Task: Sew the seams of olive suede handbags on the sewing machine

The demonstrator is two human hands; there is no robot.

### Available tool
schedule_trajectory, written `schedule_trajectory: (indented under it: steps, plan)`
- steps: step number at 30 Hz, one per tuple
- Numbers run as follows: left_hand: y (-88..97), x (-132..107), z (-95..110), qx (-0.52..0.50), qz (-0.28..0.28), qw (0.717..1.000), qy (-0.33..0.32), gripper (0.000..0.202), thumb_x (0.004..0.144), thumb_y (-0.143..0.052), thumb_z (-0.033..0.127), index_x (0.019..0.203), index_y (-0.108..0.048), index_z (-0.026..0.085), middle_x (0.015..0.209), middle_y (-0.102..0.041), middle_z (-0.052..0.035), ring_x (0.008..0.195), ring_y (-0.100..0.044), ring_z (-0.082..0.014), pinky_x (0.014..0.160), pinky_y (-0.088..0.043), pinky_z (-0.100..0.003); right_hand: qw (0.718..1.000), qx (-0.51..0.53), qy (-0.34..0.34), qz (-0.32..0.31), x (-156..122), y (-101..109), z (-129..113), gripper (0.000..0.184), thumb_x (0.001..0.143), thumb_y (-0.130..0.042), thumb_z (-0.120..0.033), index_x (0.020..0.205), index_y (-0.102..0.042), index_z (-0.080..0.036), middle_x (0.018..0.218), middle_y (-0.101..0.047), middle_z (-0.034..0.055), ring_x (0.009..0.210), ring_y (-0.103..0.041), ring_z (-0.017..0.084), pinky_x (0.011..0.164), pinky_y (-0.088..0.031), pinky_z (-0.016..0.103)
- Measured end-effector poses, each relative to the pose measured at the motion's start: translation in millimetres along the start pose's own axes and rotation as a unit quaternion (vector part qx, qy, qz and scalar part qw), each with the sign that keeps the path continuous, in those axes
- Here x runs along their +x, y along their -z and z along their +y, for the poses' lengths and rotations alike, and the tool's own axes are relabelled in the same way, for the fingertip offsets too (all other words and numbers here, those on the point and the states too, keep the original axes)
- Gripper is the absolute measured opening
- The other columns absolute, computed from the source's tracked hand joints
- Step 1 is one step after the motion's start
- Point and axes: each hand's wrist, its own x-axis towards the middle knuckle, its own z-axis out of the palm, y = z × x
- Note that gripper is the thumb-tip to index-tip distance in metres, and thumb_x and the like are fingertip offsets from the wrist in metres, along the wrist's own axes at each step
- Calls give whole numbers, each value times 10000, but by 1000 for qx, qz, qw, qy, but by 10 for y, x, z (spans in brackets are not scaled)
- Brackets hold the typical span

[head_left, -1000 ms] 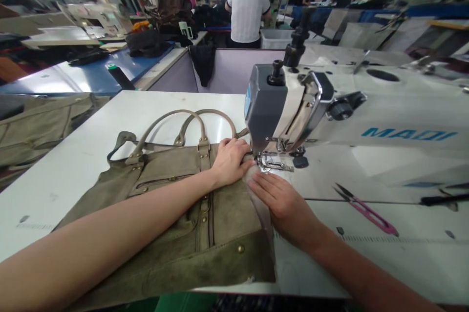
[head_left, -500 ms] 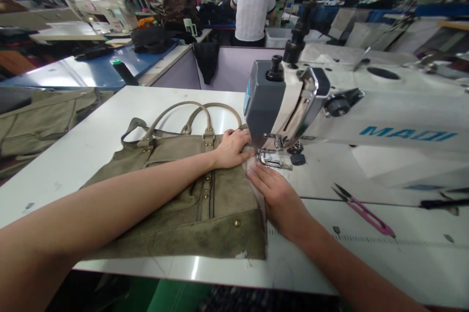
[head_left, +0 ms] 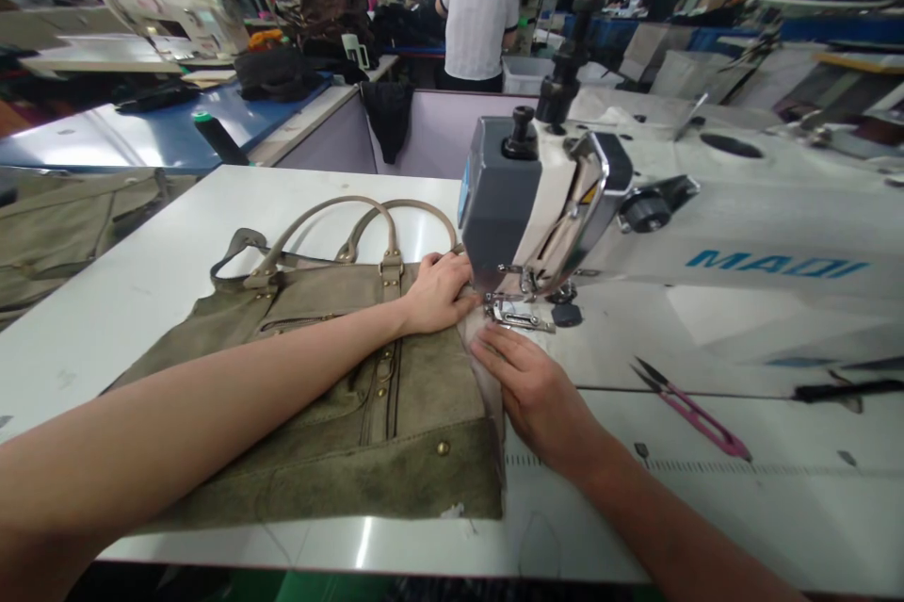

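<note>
An olive-green handbag with two rolled handles, brass studs and a zip lies on the white table, its right edge beside the sewing machine. My left hand grips the bag's upper right part, fingers closed on the edge and thumb pointing at the presser foot. Just in front of that foot, my right hand holds the bag's pale edge strip with its fingers together; its thumb is hidden. The needle cannot be made out.
Pink thread snips lie on the table to the right, near a printed ruler scale. More olive pieces are at the left. A green-topped thread cone stands behind. A person in white works farther back.
The whole view has shifted slightly, so everything sits a little farther left. Both hands keep their hold on the bag's edge; the bag appears turned or drawn slightly nearer.
</note>
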Motion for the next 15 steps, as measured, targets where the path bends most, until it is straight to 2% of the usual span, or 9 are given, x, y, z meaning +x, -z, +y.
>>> schedule_trajectory:
  steps: [6, 9, 12, 15]
  plan:
    - [-26, 141, -119, -6, 8, 1000, -16, 170, 811, -545, 172, 966, -615, 160, 1075, -619, -86, 1060, -534, -269, 985, -393, -464, 999, 43, -3, -17, 30, -7, 30, 489, 823, -360, 3, 1270, -558, -6, 1301, -529, 241, 1278, -436, 306, 1059, -429, 524]
    - [91, 145, -182, -6, 6, 999, -31, 175, 816, -502, 140, 957, -603, 156, 1025, -625, -72, 1001, -557, -233, 968, -427, -410, 997, 67, -6, -32, 9, 44, -14, 491, 839, -382, -14, 1308, -528, -21, 1344, -492, 236, 1318, -391, 310, 1086, -393, 533]
    - [301, -92, -148, 1, 11, 997, -73, 263, 815, -424, 79, 1010, -587, 148, 1064, -616, -88, 1051, -542, -229, 1009, -399, -405, 994, 91, -30, -53, -108, 129, -184, 469, 880, -378, -28, 1322, -527, -71, 1392, -455, 203, 1347, -360, 291, 1112, -354, 535]
    - [451, -388, -55, 8, -58, 980, -189, 552, 702, -404, -20, 1202, -536, 174, 1267, -560, -85, 1239, -458, -226, 1114, -264, -453, 988, 120, -80, -50, -253, 165, -414, 423, 896, -364, -42, 1254, -586, -83, 1350, -505, 189, 1333, -392, 272, 1101, -383, 508]
